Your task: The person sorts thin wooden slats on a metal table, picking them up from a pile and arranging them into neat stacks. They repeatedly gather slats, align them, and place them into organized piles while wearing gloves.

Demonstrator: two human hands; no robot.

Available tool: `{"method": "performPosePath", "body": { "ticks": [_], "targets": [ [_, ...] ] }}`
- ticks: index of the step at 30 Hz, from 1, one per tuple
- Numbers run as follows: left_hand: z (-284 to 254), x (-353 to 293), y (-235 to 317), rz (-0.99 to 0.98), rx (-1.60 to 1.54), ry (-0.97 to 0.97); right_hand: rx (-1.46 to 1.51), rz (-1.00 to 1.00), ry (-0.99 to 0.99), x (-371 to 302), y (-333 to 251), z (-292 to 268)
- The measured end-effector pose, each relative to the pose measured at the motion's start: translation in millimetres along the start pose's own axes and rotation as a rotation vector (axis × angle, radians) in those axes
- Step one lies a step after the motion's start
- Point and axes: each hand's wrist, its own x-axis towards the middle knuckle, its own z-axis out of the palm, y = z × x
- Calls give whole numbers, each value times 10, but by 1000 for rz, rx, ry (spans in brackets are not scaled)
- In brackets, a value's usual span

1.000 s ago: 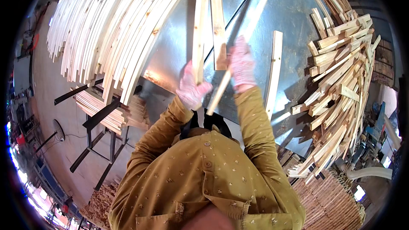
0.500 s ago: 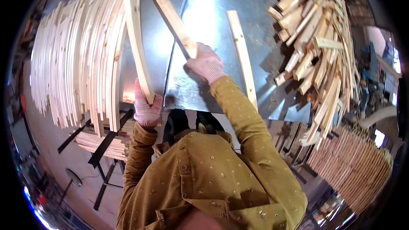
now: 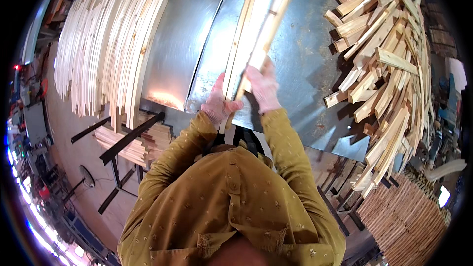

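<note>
Slats of pale, long, flat wood ran lengthwise away from the person, tilting slightly right; left hand and right hand each gripped their near ends.

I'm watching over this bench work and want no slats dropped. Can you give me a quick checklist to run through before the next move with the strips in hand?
1. Left hand on the near end of the wooden strips: ok, fingers wrap them.
2. Right hand on the same bundle: ok, it grips just beside the left.
3. Strips lined up with each other: cannot tell, the far ends look slightly fanned and blurred.
4. Bare part of the metal table beside the bundle: ok, open sheet shows on both sides.
5. Neat stack of slats at the left apart from the bundle: ok, a gap shows.
6. Loose heap of offcuts at the right steady: cannot tell, pieces overhang the edge.
</note>
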Motion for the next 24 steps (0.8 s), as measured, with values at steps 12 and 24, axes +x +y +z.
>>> {"method": "performPosePath", "body": {
  "ticks": [12, 24],
  "targets": [
    [43, 218, 822, -795, 1017, -34, -496, -336, -5, 234, 202, -807],
    [-2063, -2548, 2575, -109, 1483, 506, -1203, -2137, -588, -158, -1987, 861]
  ]
}}
